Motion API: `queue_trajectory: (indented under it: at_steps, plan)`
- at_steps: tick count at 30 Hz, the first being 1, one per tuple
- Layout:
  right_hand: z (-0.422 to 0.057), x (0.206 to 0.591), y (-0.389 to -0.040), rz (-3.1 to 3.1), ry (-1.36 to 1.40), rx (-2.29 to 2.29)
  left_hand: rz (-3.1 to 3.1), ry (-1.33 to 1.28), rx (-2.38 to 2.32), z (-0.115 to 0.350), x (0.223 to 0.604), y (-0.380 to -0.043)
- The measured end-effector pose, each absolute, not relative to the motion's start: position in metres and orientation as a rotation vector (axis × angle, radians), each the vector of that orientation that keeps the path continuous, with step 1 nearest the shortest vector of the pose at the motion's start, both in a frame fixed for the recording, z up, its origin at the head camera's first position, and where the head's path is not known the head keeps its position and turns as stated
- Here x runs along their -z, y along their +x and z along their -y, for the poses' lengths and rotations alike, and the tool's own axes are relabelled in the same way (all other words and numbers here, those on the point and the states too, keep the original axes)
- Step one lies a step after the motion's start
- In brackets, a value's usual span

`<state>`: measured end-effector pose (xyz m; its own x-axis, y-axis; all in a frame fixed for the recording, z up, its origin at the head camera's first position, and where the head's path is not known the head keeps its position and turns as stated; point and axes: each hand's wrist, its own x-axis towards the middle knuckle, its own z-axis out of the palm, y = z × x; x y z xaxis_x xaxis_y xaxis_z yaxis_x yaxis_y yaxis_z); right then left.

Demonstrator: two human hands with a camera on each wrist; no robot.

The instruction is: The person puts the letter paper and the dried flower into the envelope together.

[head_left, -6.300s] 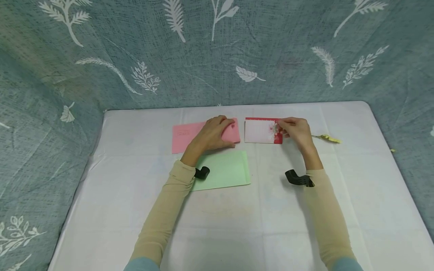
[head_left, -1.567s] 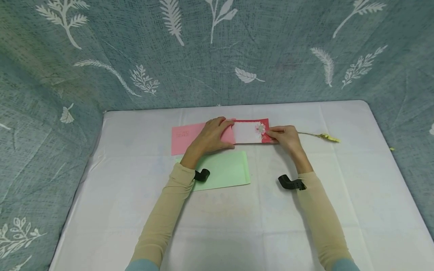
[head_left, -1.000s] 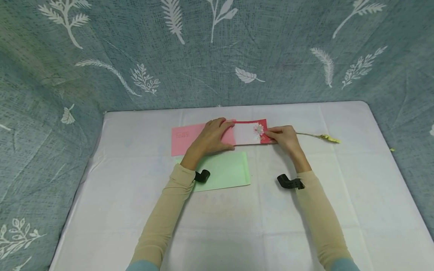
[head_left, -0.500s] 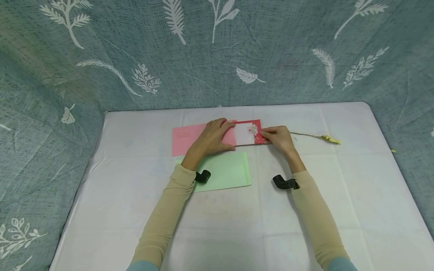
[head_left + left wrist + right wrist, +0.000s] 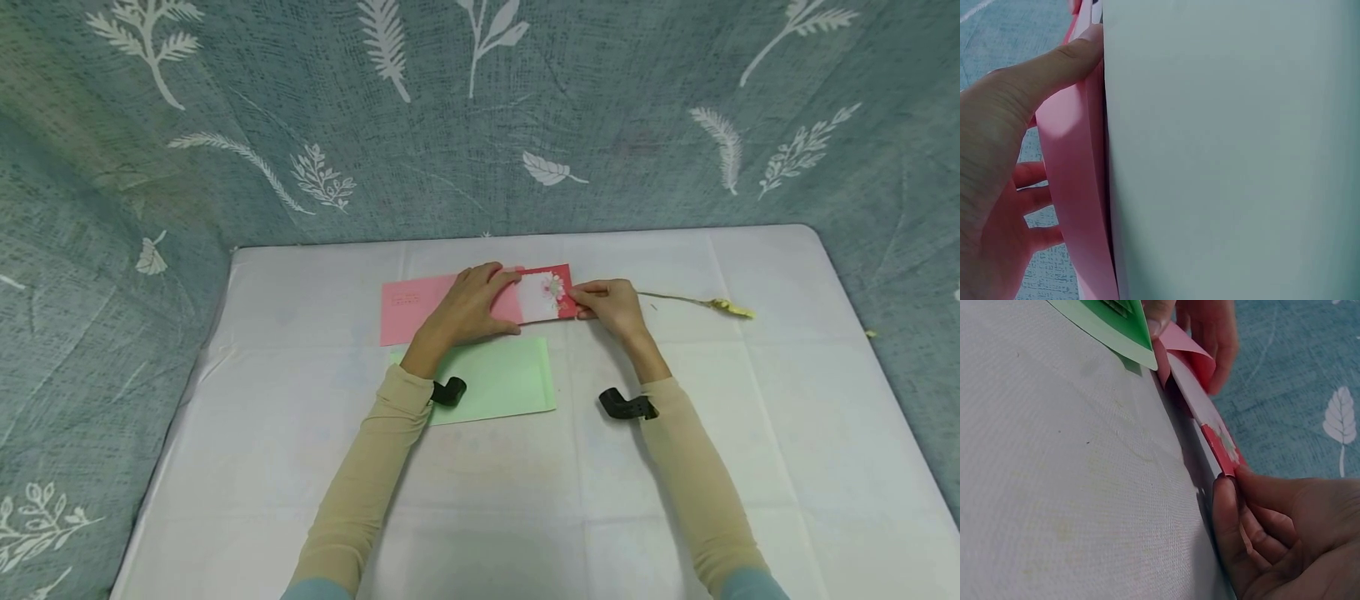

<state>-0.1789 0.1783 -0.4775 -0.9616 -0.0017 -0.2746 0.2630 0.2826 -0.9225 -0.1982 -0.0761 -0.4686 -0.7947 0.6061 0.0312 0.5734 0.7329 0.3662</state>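
In the head view my left hand [image 5: 468, 304] grips the pink envelope [image 5: 412, 308] near its right end. The left wrist view has the thumb on the near edge and the fingers at the far edge, with the pink envelope [image 5: 1075, 181] bowed between them. A white card [image 5: 534, 297] with a red border and printed flowers lies partly inside the envelope's open right end. My right hand [image 5: 615, 304] pinches the card's right edge between thumb and fingers, as the right wrist view also shows. The card's left part is hidden inside the envelope.
Just in front of the pink envelope lies a light green envelope [image 5: 502, 383], partly under the left forearm. A thin stem with a yellow tip [image 5: 727, 307] lies right of my right hand. A white cloth [image 5: 465, 500] covers the table; patterned blue-green fabric [image 5: 480, 150] hangs behind.
The card, first apart to the right of the envelope, has moved left into its open end, with my right hand pinching it. My left hand has stayed on the envelope.
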Motion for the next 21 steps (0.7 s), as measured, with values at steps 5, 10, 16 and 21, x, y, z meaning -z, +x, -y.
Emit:
queue_trajectory:
  at_steps: [5,10,16,21]
  plan:
    - [-0.1771,0.4776,-0.1789,-2.318,0.224,1.753,-2.836,0.98,-0.544,0.0755,0.4681,-0.198]
    - [-0.175,0.4776,-0.1784,-2.312,0.207,1.761,-2.818,0.972,-0.533,0.0742,0.4665,-0.1972]
    - [-0.1717,0.478,-0.1775,-2.311,0.178,1.767,-2.809,0.967,-0.514,0.0738,0.4662,-0.1974]
    - [-0.1687,0.4788,-0.1774,-2.315,0.174,1.762,-2.812,0.965,-0.509,0.0733,0.465,-0.1968]
